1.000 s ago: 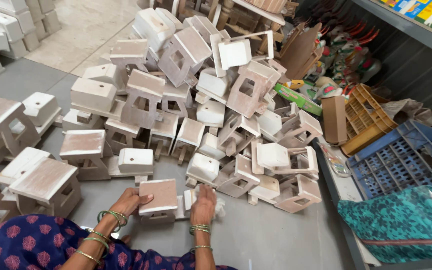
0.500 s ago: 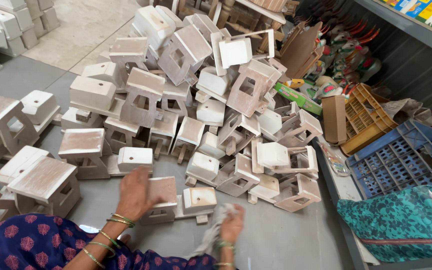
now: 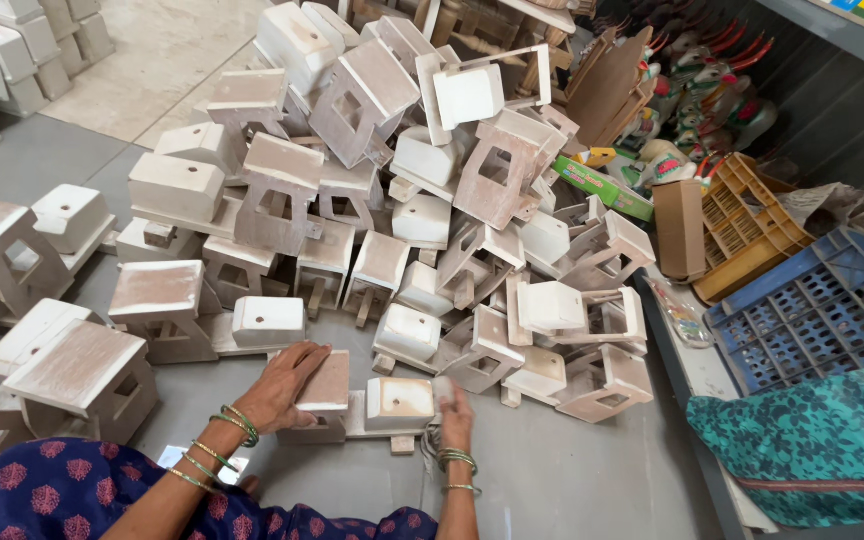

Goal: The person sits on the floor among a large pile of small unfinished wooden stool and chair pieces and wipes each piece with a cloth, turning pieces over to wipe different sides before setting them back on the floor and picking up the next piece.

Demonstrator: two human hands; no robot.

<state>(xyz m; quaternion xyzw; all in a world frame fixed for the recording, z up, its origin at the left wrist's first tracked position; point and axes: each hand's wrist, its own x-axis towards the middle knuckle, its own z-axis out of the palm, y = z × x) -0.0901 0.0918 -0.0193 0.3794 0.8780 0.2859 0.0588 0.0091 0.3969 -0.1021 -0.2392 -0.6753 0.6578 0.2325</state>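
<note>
Since half a second back the right hand (image 3: 455, 412) moves up onto the white wooden toy piece (image 3: 364, 400), rubbing its block end, fingers curled; left hand (image 3: 287, 383) lies flat across it. Big unsorted pile (image 3: 402, 190) beyond both hands, so loads left.

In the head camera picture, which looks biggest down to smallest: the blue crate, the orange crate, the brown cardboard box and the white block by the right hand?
1. Blue crate, though it lies nearer the camera.
2. Orange crate.
3. Brown cardboard box.
4. White block, touched by the right hand; it looks close to the box, so the last two are unsure.
</note>
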